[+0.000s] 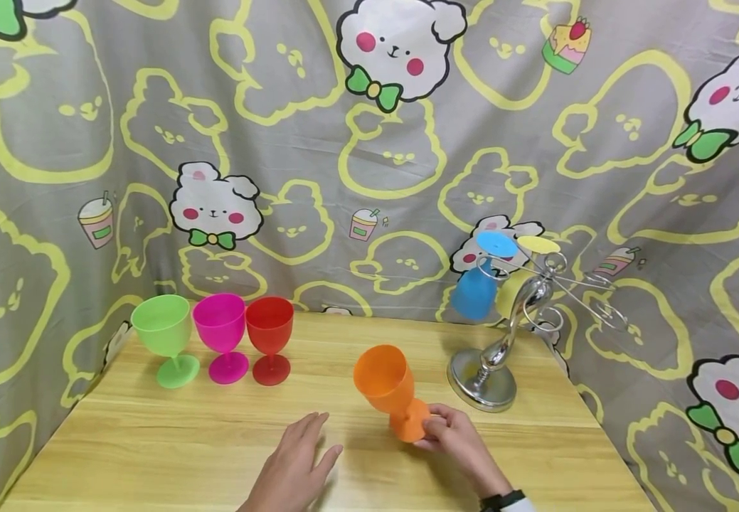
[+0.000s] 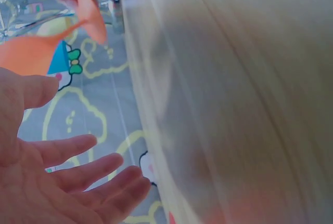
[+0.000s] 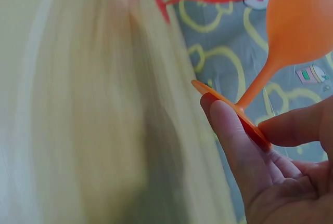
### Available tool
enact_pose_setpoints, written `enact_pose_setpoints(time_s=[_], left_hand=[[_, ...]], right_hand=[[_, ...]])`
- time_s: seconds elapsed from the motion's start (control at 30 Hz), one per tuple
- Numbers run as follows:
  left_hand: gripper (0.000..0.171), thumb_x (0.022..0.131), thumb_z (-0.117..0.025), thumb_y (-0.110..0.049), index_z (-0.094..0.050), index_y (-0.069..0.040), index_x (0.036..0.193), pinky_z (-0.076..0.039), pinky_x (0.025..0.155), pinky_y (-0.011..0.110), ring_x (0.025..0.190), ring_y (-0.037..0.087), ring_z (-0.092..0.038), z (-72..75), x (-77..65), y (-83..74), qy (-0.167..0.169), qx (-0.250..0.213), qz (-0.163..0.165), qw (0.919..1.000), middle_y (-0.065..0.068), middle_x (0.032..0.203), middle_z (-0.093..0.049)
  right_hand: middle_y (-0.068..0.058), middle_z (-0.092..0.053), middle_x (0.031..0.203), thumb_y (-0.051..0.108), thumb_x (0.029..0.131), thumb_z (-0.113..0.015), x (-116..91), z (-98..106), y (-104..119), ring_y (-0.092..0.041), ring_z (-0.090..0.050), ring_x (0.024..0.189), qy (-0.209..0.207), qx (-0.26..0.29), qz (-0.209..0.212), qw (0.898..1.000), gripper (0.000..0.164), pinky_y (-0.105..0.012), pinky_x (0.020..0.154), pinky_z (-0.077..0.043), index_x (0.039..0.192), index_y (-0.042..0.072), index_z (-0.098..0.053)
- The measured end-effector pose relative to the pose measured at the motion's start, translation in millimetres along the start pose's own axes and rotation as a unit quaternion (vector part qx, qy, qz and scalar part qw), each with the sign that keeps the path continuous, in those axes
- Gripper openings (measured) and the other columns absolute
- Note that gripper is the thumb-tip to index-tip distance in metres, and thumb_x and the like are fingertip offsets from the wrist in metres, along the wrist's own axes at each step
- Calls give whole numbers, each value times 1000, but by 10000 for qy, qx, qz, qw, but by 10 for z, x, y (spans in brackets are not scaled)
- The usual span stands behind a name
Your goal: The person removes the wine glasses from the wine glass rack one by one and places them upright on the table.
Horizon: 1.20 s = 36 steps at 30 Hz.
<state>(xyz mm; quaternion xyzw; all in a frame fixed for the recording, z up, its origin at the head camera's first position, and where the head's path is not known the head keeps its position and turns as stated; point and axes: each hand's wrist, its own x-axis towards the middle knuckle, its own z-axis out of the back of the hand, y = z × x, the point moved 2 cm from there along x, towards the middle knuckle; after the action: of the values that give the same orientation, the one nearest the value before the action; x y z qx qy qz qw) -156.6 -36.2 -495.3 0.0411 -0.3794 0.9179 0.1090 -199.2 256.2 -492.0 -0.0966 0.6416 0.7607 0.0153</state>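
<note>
The left hand [image 1: 292,462], nearest, is to the left of and nearer than the orange goblet [image 1: 382,377], apart from it; its fingers are spread and relaxed, and it holds nothing. The right hand [image 1: 461,441], with a dark band [image 1: 502,500] at its wrist, grips the orange goblet by its round foot, pinched between thumb and fingers. The foot lies at the fingertips, while the bowl tilts away from the hand, up and to the left, over the table [image 1: 183,455].

Right of the orange goblet and a little beyond it stands a silver metal rack [image 1: 500,348] with looped wire arms. Left of the orange goblet and farther back, a red goblet [image 1: 271,331], a magenta goblet [image 1: 220,327] and a green goblet [image 1: 163,327] stand upright in a row, the red one closest to it. Up and to the right, beyond the orange goblet, a blue goblet [image 1: 474,291] and a yellow goblet [image 1: 538,245] hang upside down from the rack, the yellow one partly hidden. Behind the orange goblet and everything else hangs a grey patterned curtain [image 1: 305,270].
</note>
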Motion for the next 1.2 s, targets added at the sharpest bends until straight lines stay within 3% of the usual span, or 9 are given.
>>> enact_pose_setpoints(time_s=[0.2, 0.33, 0.47, 0.6, 0.9, 1.2], left_hand=[[56, 102, -75, -32, -59, -5, 149, -51, 114, 65, 143, 42, -56, -13, 68, -118, -457, -503, -257, 9974, 19, 157, -57], [49, 99, -80, -22, -64, -7, 143, -58, 109, 53, 134, 36, -65, -12, 146, -176, -697, -1207, -255, 9899, 13, 145, -67], [40, 96, -82, -13, -68, -9, 133, -63, 104, 42, 126, 33, -71, -35, 184, -204, -793, -1876, -182, 9789, 9, 133, -73], [33, 93, -85, -10, -71, -8, 123, -66, 97, 36, 115, 31, -76, -67, 177, -204, -936, -2186, -198, 9711, 8, 119, -78], [23, 90, -86, -5, -75, -15, 108, -66, 84, 27, 95, 14, -77, -86, 157, -213, -1313, -2159, -334, 9670, -3, 101, -81], [23, 90, -85, -1, -75, -14, 107, -66, 81, 25, 94, 13, -77, -67, 141, -236, -1406, -2071, -356, 9675, -2, 99, -80]], right_hand=[[-30, -75, 123, 2, 105, -56, -55, -442, -45, -18, -78, 97, 499, 915, -126, 9945, 43, -29, 87, -68, 140, -23, -48], [-28, -75, 124, 1, 105, -56, -101, -732, -58, -18, -79, 100, 788, 1628, -214, 9833, 42, -32, 92, -67, 140, -20, -48], [-20, -78, 118, 0, 105, -55, -143, -935, -60, -16, -79, 97, 810, 2073, -277, 9745, 38, -32, 92, -67, 139, -17, -50], [-16, -79, 114, -1, 106, -54, -185, -1040, -53, -15, -79, 98, 643, 2346, -278, 9696, 33, -32, 91, -67, 136, -14, -54], [-15, -80, 114, 3, 108, -55, -267, -1132, -70, -15, -79, 100, 566, 2605, -384, 9630, 36, -32, 93, -67, 140, -13, -53], [-18, -80, 117, 2, 107, -55, -287, -1165, -59, -16, -79, 101, 562, 2604, -353, 9632, 39, -33, 94, -66, 142, -15, -53]])
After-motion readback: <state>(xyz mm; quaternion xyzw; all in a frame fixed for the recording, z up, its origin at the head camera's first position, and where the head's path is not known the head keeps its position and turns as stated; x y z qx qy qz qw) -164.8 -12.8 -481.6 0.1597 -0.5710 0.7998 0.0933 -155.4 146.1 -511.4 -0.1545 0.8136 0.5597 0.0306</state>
